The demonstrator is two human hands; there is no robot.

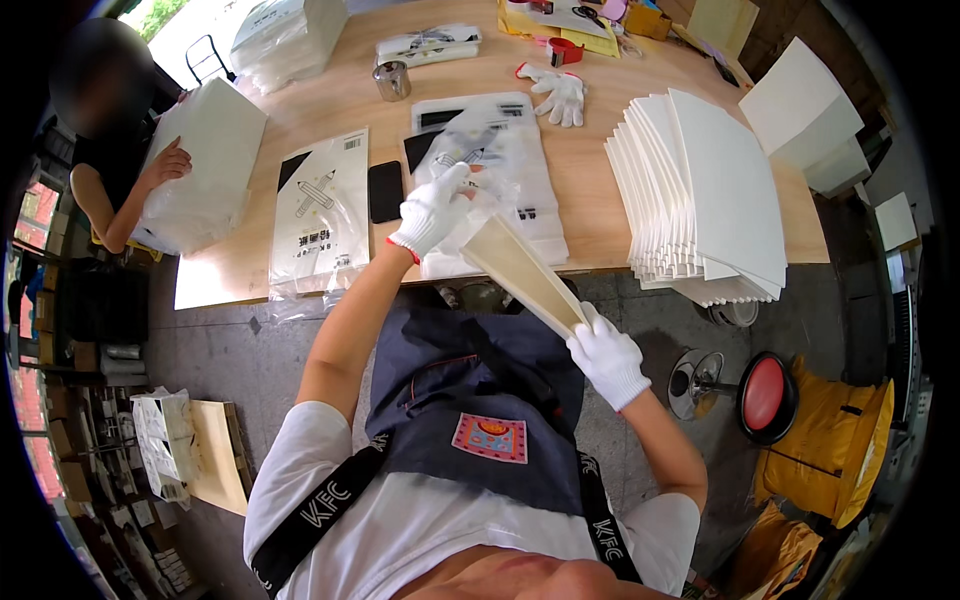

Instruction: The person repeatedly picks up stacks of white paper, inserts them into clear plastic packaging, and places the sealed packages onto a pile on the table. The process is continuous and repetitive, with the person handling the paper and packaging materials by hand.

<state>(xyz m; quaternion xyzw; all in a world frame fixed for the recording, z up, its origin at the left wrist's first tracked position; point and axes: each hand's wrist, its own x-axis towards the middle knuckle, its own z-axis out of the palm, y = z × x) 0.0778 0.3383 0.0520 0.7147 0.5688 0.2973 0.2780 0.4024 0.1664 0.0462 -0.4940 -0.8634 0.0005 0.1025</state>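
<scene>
Both my hands wear white knitted gloves. My left hand [432,214] is closed on a clear plastic bag [487,196] with printing on it, above a pile of flat printed plastic bags [543,215]. My right hand [608,358] grips the near end of a pale stack of paper sheets [528,276], which I see almost edge-on and tilted. The stack's far end meets the bag near my left hand; how far inside it lies is hard to make out. Left of my left hand are a black phone [385,192] and a flat pack of paper in a printed clear bag [320,215].
Fanned white sheets [705,195] stand piled at the table's right. A spare glove [556,95], a red tape dispenser [565,51] and a metal cup [392,80] lie farther back. At the left, a person's hand [168,163] rests on a tall wrapped stack [210,160]. A red-topped stool [766,396] stands at right.
</scene>
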